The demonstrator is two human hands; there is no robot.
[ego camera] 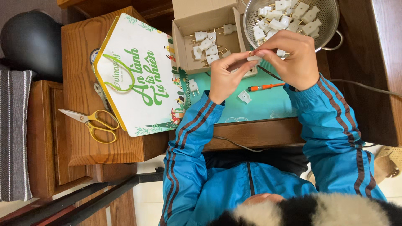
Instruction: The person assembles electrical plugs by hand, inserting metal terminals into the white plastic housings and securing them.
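My left hand [226, 77] and my right hand [293, 56] meet above a teal mat [259, 111], both pinching one small white plug [254, 58] between the fingertips. An orange-handled screwdriver [260, 87] lies on the mat just below my hands. A loose white plug half [244, 97] rests on the mat near my left wrist, and another white plug [193, 86] lies further left. Both of my arms wear blue sleeves with dark stripes.
An open cardboard box [184, 46] holds several white plugs. A metal colander [331, 21] at the top right holds several more. Yellow-handled scissors [94, 122] lie on a wooden stand [79, 54], beside a house-shaped white and green calendar [134, 79]. A cable [360, 86] runs right.
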